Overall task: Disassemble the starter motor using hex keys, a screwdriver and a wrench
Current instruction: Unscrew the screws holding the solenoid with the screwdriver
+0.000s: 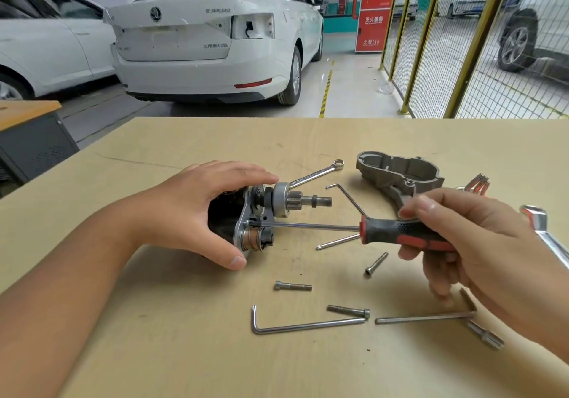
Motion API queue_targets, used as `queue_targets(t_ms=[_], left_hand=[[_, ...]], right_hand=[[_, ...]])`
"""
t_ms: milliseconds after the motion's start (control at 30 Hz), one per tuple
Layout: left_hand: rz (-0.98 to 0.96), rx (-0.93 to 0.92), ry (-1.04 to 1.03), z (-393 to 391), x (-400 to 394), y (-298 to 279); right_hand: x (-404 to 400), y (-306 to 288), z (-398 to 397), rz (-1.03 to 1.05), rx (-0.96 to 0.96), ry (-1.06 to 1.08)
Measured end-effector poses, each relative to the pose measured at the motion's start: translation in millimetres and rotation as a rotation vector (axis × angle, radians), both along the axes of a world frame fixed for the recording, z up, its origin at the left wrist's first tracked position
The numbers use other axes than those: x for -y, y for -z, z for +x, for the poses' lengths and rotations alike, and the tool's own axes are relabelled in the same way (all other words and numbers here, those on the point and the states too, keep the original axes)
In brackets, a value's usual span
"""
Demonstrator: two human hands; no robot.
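Wooden table, light top, carrying all items. Starter motor: lies on its side near the middle of the table, dark body toward the left edge, geared shaft pointing toward the right edge. Left hand: curled over the motor body from above, thumb on the near side, holding it down. Screwdriver: black and red handle, long steel shaft lying level, tip set against the motor's front plate. Right hand: wrapped around the screwdriver handle, thumb on top, fingers curled beneath. Removed metal cover: grey casting, toward the far right of the table, behind the right hand. Wrench: slim, ring end pointing to the far edge, its other end just beside the motor's gear collar. Second wrench: chrome, at the right edge, partly out of view. Hex key set: just visible behind the right hand. Loose hex keys: one thin behind the screwdriver shaft; one large toward the near edge; another to its right, partly under the right hand. Loose bolts: three, on the table between the motor and the near edge.
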State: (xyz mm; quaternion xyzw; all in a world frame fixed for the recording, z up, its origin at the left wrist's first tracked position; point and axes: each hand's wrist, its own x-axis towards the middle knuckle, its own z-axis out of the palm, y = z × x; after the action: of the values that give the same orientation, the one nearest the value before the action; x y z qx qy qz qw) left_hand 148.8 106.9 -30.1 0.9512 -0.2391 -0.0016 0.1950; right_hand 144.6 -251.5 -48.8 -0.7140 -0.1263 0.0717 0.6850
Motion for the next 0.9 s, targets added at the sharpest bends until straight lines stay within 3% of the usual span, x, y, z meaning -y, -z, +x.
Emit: queue_targets(t_ms=[233,500,700,900], left_hand=[[0.006,0.004,0.001,0.0,0.2,-0.1],[0.003,-0.001,-0.009,-1.6,1.1,-1.4],[0.018,0.002,-0.021,-0.3,0.7,-1.7],[0.041,0.031,-0.001,0.8,-1.5,1.1]], right_hand=[[3.7,1.8,1.2,0.157,0.004,-0.057],[2.2,-7.6,-0.9,0.008,-0.036,-0.069],[5.7,-3.3,-0.6,0.039,0.01,-0.106],[3.5,-2.1,0.7,-0.002,-0.067,-0.099]])
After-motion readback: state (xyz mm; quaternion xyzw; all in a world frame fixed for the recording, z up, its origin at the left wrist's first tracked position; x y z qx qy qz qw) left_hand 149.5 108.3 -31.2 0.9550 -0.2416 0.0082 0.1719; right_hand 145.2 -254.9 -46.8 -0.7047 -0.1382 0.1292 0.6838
